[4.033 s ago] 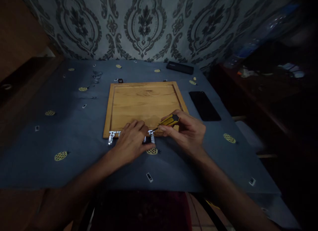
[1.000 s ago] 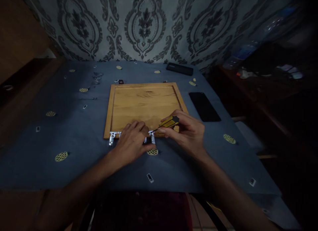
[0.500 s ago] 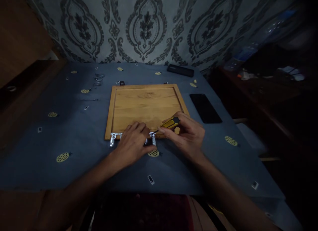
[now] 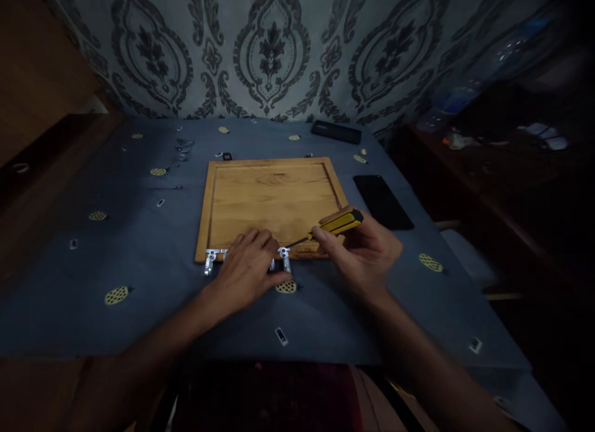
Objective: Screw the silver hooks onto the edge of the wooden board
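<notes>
A wooden board [image 4: 269, 196] with a raised frame lies flat on a blue-grey cloth. A row of metal hooks [image 4: 210, 258] sits along its near edge. My left hand [image 4: 246, 268] rests palm down on that metal strip, fingers pressed on it and covering its middle. My right hand [image 4: 365, 252] is closed round a yellow and black screwdriver [image 4: 335, 224]. The screwdriver's thin shaft slants down to the left, and its tip ends near the hook [image 4: 284, 258] at the strip's right end.
A black phone [image 4: 382, 200] lies right of the board and a dark flat case [image 4: 336, 132] sits at the far edge by the patterned wall. Small metal bits [image 4: 182, 147] lie at the far left. Dark furniture stands at the right.
My right hand has drawn the screwdriver back to the right, so more of its handle and shaft shows. My left hand stays on the hook strip.
</notes>
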The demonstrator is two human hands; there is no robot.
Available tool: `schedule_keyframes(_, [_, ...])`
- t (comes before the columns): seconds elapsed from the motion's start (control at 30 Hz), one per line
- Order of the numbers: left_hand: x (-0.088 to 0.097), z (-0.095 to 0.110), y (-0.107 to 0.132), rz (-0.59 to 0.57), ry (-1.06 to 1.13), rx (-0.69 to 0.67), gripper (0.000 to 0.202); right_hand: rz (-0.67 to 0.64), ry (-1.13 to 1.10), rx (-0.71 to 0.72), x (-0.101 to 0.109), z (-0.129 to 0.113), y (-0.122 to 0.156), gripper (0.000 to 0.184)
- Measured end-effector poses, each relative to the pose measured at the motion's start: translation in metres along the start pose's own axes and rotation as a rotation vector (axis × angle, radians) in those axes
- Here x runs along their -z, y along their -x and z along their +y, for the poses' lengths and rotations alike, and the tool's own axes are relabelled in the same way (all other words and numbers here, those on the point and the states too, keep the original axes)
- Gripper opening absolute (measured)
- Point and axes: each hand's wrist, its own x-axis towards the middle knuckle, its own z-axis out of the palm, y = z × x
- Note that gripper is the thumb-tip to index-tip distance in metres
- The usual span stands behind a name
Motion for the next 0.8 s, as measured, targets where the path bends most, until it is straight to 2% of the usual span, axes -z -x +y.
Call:
schedule_keyframes(0.23, [0.000, 0.000, -0.001, -0.014, -0.002, 0.002, 0.039, -0.048, 0.104, 0.037, 0.000, -0.002, -0.001, 0.032])
schedule_keyframes(0.43, [0.001, 0.001, -0.001, -0.018, 0.013, 0.007, 0.044, -0.026, 0.034, -0.015, -0.003, 0.003, 0.000, 0.027])
schedule_keyframes(0.57, [0.006, 0.002, -0.002, -0.045, 0.019, 0.013, 0.048, 0.028, -0.133, -0.168, -0.007, 0.010, -0.008, 0.024])
schedule_keyframes(0.8, [0.007, 0.003, 0.000, -0.031, 0.022, 0.018, 0.043, -0.027, -0.384, -0.511, -0.020, 0.037, -0.025, 0.046])
